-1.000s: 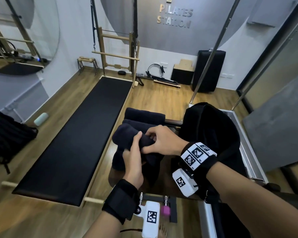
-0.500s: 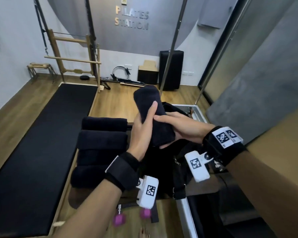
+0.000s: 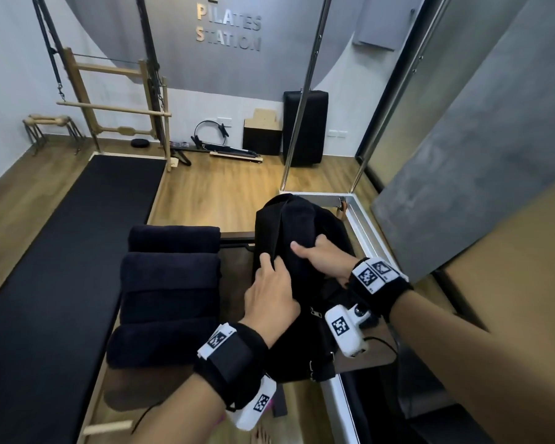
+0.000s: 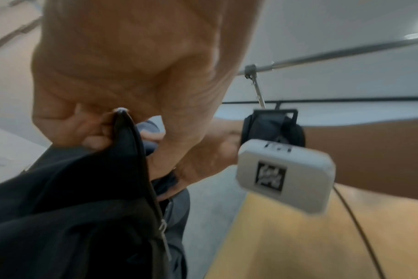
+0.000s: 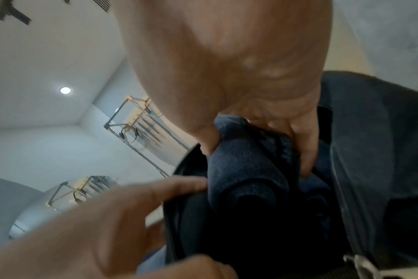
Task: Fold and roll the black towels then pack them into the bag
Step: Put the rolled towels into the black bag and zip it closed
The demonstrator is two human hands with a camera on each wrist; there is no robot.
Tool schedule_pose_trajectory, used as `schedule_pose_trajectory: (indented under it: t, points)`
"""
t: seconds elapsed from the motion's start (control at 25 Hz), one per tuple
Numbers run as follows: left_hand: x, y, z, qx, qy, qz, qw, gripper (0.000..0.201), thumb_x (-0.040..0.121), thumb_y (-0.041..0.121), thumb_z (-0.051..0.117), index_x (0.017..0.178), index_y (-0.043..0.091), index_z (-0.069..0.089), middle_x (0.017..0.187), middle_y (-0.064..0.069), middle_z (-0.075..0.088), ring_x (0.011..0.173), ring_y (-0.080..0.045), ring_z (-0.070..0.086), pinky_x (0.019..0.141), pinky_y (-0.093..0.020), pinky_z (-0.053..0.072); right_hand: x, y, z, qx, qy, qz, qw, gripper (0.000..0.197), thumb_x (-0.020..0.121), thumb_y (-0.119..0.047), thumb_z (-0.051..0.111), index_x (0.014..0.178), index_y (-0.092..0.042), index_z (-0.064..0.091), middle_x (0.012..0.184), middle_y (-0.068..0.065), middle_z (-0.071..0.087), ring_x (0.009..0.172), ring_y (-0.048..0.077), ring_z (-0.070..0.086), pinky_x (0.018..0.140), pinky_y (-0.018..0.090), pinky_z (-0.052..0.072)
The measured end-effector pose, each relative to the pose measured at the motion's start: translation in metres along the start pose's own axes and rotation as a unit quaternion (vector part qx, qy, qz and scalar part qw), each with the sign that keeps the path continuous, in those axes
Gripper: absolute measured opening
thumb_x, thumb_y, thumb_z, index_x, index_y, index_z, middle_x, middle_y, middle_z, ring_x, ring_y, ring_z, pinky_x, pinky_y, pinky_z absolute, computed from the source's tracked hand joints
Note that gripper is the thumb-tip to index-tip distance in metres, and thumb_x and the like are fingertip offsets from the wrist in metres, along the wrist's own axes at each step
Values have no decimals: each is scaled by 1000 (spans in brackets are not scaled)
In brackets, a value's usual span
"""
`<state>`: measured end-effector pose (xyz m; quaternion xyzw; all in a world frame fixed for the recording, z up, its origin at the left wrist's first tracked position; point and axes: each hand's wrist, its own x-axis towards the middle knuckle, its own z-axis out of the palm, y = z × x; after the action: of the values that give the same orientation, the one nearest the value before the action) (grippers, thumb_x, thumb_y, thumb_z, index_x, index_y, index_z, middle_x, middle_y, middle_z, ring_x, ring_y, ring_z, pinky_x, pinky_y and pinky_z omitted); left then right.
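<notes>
The left hand (image 3: 271, 291) pinches the rim of the black bag (image 3: 266, 225), spreading its mouth so the right hand (image 3: 326, 257), clamped round a rolled towel (image 3: 297, 219), can push it inside; half a second earlier that towel was raised between both hands, clear of the bag

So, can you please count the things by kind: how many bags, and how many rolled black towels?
Bag: 1
Stacked towels, rolled, beside the bag: 4
Held towel, rolled, gripped by the right hand at the bag's mouth: 1
Total: 6
</notes>
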<state>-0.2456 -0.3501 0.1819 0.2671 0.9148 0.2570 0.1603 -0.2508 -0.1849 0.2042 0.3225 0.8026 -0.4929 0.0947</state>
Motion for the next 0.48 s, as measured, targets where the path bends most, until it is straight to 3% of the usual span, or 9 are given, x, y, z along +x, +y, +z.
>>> schedule_pose_trajectory:
  t: [0.04,0.08,0.16,0.2,0.32,0.4,0.48]
  points:
    - [1,1,-2,-16,-14,5,1000,73,89,12,68,151,9,29,135,-8,25,117,-33,55,73,-36,42,6,1,5,-19,-4,12,1000,78,95,-51,68,143,1,36,131,12,62,119,29,64,99,44,56]
    - [3,2,-6,-28,-28,6,999,87,89,12,69,159,10,18,143,-9,21,116,-34,57,74,-35,42,8,1,7,-49,-18,27,998,71,94,-50,69,135,2,43,117,12,68,106,26,69,85,36,59]
    - [7,6,-14,-47,-56,7,997,105,87,14,72,166,13,2,155,-7,8,112,-35,61,74,-34,43,7,-2,4,-162,-76,67,982,50,91,-48,65,109,-2,56,68,8,70,56,21,67,48,22,48]
    - [9,7,-18,-58,-69,7,996,111,86,15,75,166,14,-2,157,-7,5,105,-34,61,74,-34,45,6,-4,2,-221,-104,85,966,48,87,-48,64,102,-3,55,55,9,64,43,21,59,42,21,42]
    - [12,13,-27,-84,-114,4,990,122,85,17,80,166,16,-11,157,0,-2,99,-30,61,80,-39,55,5,-13,0,-312,-144,110,933,46,79,-38,64,100,2,55,52,13,63,44,26,61,45,28,49]
    - [11,16,-28,-100,-139,6,985,125,85,15,81,166,16,-15,157,3,-4,106,-31,62,87,-42,58,10,-16,3,-369,-143,108,912,28,91,-25,65,92,2,58,48,11,65,45,27,66,45,31,54]
    - [9,17,-26,-110,-149,9,983,126,84,12,80,165,18,-17,154,6,-2,101,-30,64,80,-40,59,17,-15,8,-433,-143,94,885,21,99,-19,64,98,2,65,64,12,73,66,28,74,56,35,61]
